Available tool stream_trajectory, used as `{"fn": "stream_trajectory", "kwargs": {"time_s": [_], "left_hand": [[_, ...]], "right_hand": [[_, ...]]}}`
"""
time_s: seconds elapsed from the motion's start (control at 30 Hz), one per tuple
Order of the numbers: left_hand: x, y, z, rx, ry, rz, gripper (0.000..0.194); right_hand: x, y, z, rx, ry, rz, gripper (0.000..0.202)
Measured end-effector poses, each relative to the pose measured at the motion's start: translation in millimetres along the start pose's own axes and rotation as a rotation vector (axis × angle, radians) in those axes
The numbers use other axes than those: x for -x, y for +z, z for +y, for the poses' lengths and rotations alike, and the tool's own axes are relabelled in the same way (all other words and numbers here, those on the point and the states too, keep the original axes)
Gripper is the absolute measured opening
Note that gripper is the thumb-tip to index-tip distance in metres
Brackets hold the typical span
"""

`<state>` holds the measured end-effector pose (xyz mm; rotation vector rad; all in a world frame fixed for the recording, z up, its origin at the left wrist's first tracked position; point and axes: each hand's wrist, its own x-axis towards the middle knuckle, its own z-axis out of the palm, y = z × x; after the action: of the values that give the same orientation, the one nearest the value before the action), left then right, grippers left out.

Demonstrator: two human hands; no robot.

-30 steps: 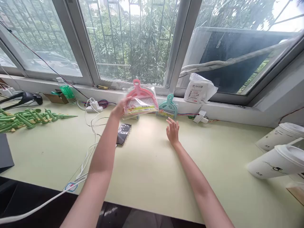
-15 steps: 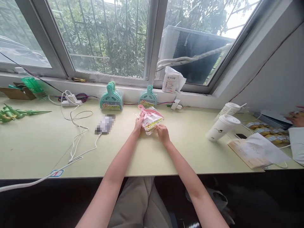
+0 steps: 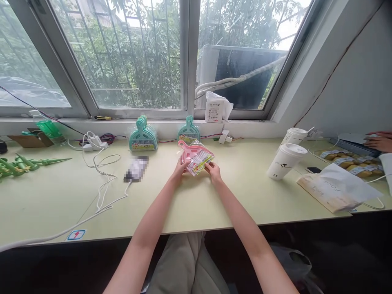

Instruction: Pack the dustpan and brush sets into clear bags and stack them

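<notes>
A pink dustpan-and-brush set [image 3: 197,157] in clear plastic wrap, with a yellow-green label, is held tilted above the table between my two hands. My left hand [image 3: 181,168] grips its left edge, thumb on the front. At the lower right edge, my right hand [image 3: 213,170] pinches it near the label. Just behind it a green dustpan set [image 3: 189,130] stands against the sill. Further left stands a row of several similar green sets [image 3: 142,134].
A blurred phone [image 3: 136,169] with a white cable lies left of my arms. White cups [image 3: 287,161], a paper bag [image 3: 338,187] and yellow packets [image 3: 346,161] are at the right. Another person's hand [image 3: 379,141] is at the far right. A power strip [image 3: 95,145] sits back left.
The camera view has shifted, so the window and table sit differently. The pink set is turned slightly in my hands, and my right hand's fingers now reach onto its lower right edge.
</notes>
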<state>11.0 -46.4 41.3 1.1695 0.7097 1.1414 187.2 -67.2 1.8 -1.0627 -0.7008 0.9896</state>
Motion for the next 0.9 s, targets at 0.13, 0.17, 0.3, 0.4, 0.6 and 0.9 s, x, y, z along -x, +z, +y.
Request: {"fn": "stream_trajectory", "kwargs": {"time_s": [0.13,0.17,0.3,0.4,0.6,0.9], "left_hand": [[-8.7,1.4,-4.3,-0.067,0.006,-0.006,0.076],[-12.2,-0.6,-6.9,-0.067,-0.01,0.002,0.069],[-26.2,-17.2,-19.5,-0.064,-0.07,0.115,0.048],[-34.4,-32.9,-25.6,0.016,-0.1,0.293,0.037],[-42.4,-58.1,-16.2,0.202,-0.06,0.488,0.023],[-22.9,-110.7,26.5,-0.231,0.27,1.22,0.044]], "right_hand": [[-0.6,1.2,0.6,-0.069,-0.008,0.048,0.036],[-0.4,1.3,-0.4,-0.076,0.006,0.047,0.038],[1.0,0.1,-8.3,-0.07,0.039,0.021,0.039],[3.0,0.4,-15.1,-0.033,0.088,-0.056,0.035],[6.3,1.3,-25.9,0.007,0.142,-0.179,0.031],[-0.2,-13.4,-31.2,-0.16,0.077,0.013,0.025]]}}
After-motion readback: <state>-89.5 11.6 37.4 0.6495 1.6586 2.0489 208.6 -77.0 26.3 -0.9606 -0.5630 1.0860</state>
